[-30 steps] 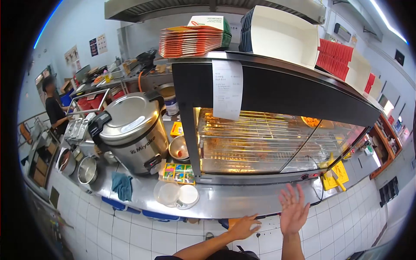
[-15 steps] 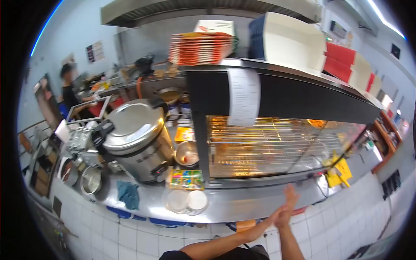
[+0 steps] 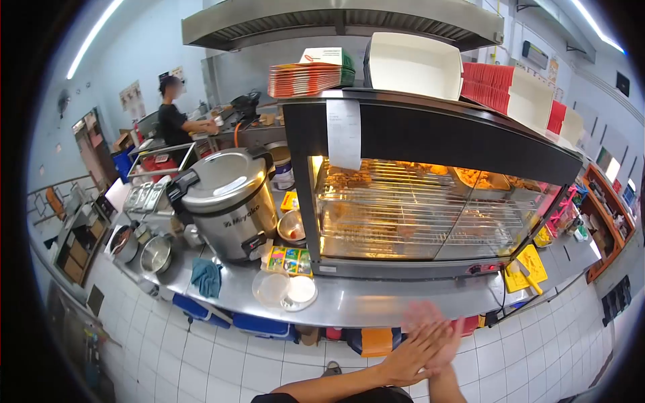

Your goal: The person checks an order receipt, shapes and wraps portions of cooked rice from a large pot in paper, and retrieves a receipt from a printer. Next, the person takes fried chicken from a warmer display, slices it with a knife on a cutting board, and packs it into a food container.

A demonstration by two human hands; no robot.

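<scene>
My left hand point(image 3: 414, 351) lies flat against my right hand point(image 3: 443, 350), palm to palm, in front of the steel counter point(image 3: 383, 295). The fingers of both are stretched out, and some fingertips are smeared by motion. I see nothing held in either hand. Beyond them stands a lit glass food warmer point(image 3: 396, 270) with wire racks. Fried food point(image 3: 474, 178) sits in a tray on its upper rack, at the right. A paper receipt point(image 3: 344, 134) hangs from the warmer's top edge.
A large Miyako cooker point(image 3: 235, 218) stands left of the warmer. Plastic tubs point(image 3: 271, 287) and a teal cloth point(image 3: 206, 277) lie near the counter's front edge. At the right is a yellow cutting board point(image 3: 527, 265) with a knife. Another person point(image 3: 176, 124) works at the back left.
My view has turned left and become sharper. My hands have moved lower, and the left has slid up from the right wrist onto the palm and fingers.
</scene>
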